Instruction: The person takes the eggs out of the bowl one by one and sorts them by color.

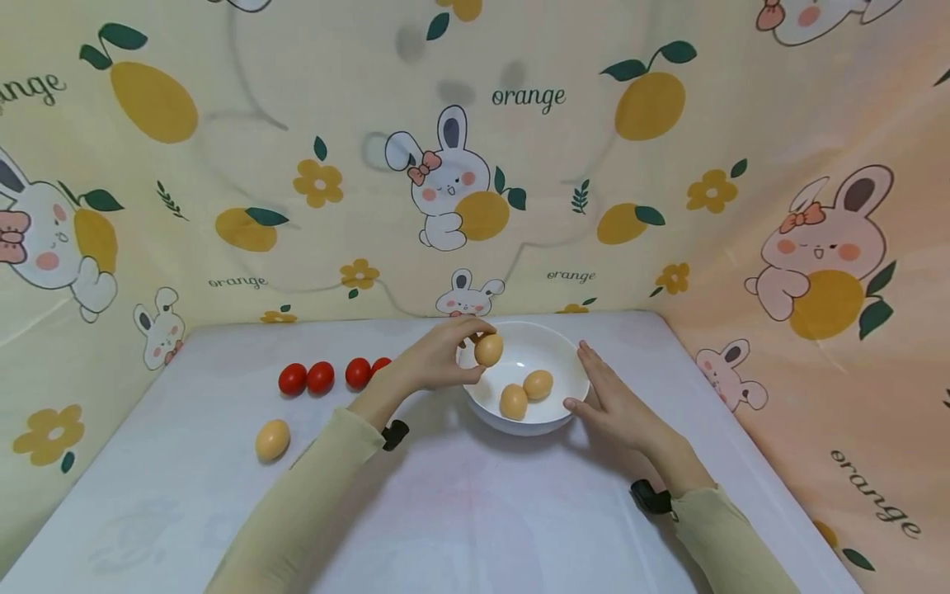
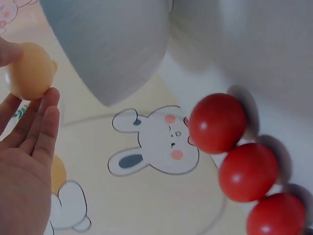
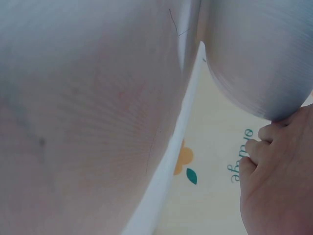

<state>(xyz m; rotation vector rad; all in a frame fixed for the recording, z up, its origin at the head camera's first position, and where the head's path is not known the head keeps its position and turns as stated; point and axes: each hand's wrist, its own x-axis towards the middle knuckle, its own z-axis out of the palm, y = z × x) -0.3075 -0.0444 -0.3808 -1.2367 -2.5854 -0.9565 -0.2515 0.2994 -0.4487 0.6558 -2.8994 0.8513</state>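
My left hand pinches a light brown egg between thumb and fingers, over the left rim of a white bowl. In the left wrist view, the same egg sits at the fingertips, beside the bowl's outer wall. Two more brown eggs, one nearer and one farther right, lie inside the bowl. My right hand rests against the bowl's right side, fingers extended and thumb near the rim. From the right wrist, its fingers show against the bowl's underside.
One brown egg lies on the white-covered table at the left. Behind it, several smooth red rounded things form a row, partly hidden by the left forearm. A patterned cloth with rabbits and oranges stands behind the table.
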